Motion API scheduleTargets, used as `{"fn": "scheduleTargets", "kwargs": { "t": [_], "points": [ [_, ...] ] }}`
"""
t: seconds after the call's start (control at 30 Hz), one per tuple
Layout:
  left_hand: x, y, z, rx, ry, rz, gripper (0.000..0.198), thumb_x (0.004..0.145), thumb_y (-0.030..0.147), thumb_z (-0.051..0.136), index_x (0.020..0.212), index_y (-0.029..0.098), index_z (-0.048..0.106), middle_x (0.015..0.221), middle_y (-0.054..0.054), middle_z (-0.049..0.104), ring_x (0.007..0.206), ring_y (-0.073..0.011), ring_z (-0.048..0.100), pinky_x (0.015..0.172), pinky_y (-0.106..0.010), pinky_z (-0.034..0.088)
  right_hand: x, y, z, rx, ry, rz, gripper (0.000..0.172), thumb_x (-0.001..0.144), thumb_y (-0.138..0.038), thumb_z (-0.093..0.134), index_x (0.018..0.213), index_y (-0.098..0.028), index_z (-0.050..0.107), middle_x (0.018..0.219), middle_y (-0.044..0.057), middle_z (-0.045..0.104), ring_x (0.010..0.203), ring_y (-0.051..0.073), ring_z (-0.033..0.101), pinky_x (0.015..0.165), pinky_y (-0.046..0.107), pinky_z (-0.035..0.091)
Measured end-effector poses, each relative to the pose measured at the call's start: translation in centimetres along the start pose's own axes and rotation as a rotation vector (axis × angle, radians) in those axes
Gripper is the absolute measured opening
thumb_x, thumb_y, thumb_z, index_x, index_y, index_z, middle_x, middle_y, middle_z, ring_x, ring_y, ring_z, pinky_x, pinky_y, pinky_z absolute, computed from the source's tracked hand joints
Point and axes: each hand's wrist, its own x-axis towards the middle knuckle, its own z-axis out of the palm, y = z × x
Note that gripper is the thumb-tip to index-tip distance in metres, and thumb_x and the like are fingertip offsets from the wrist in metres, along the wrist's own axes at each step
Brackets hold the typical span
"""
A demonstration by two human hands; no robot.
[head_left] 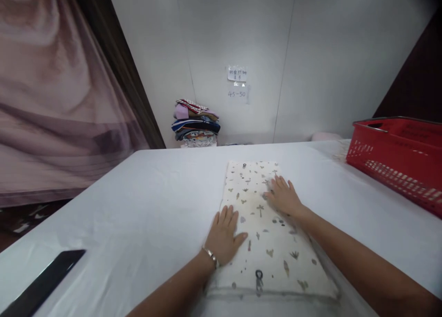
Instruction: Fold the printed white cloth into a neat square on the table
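Observation:
A folded cream cloth (269, 236) printed with small plants and other little figures lies lengthwise on the white-covered table (155, 197). Its near end is wider in view than its far end, and the near edge shows folded layers. My left hand (224, 234), with a silvery bracelet at the wrist, rests flat on the cloth's left edge, fingers stretched out and thumb apart. Farther up, my right hand (283, 196) lies on the right edge with its fingers spread. Neither hand grips anything.
At the right edge stands a red plastic basket (397, 155). A dark flat object (44, 282) lies at the near left. Folded clothes (196, 123) are stacked against the wall beyond the table. A pink curtain (58, 96) hangs on the left, and paper notes (238, 84) are on the wall.

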Motion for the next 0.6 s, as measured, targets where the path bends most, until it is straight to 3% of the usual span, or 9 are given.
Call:
{"fn": "scheduleTargets", "kwargs": {
  "t": [0.17, 0.33, 0.47, 0.6],
  "points": [
    [-0.2, -0.3, 0.2, 0.027, 0.045, 0.027, 0.068, 0.087, 0.058, 0.028, 0.141, 0.017, 0.027, 0.148, -0.012, 0.019, 0.136, -0.0292, 0.014, 0.108, -0.049, 0.022, 7.1, -7.0, -1.7, 0.081, 0.046, -0.346, 0.080, 0.084, -0.066, 0.010, 0.144, -0.014, 0.018, 0.152, 0.006, 0.005, 0.138, 0.021, -0.003, 0.110, 0.040, -0.002],
    [-0.4, -0.4, 0.3, 0.033, 0.042, 0.028, 0.066, 0.087, 0.056, 0.031, 0.142, 0.021, 0.021, 0.149, -0.008, 0.016, 0.137, -0.0269, 0.012, 0.109, -0.047, 0.023, 13.9, -11.0, 1.5, 0.094, -0.160, -0.273, 0.081, 0.082, -0.067, 0.012, 0.145, -0.016, 0.014, 0.152, 0.005, 0.003, 0.138, 0.024, -0.006, 0.108, 0.046, -0.004],
    [-0.3, -0.4, 0.4, 0.028, 0.035, 0.013, 0.066, 0.087, 0.055, 0.032, 0.142, 0.021, 0.020, 0.149, -0.008, 0.015, 0.137, -0.0271, 0.011, 0.109, -0.047, 0.023, 15.8, -10.6, 2.4, 0.119, -0.236, -0.287, 0.082, 0.081, -0.069, 0.010, 0.144, -0.018, 0.018, 0.152, 0.005, 0.005, 0.138, 0.025, -0.001, 0.108, 0.046, 0.001],
    [-0.3, -0.6, 0.6, 0.004, 0.020, 0.019, 0.066, 0.087, 0.055, 0.031, 0.143, 0.021, 0.019, 0.149, -0.007, 0.012, 0.137, -0.0276, 0.010, 0.109, -0.048, 0.022, 16.1, -6.5, 0.9, 0.120, -0.159, -0.255, 0.081, 0.081, -0.069, 0.007, 0.144, -0.020, 0.018, 0.152, 0.004, 0.002, 0.138, 0.023, -0.003, 0.109, 0.045, 0.000]
  ]
}}
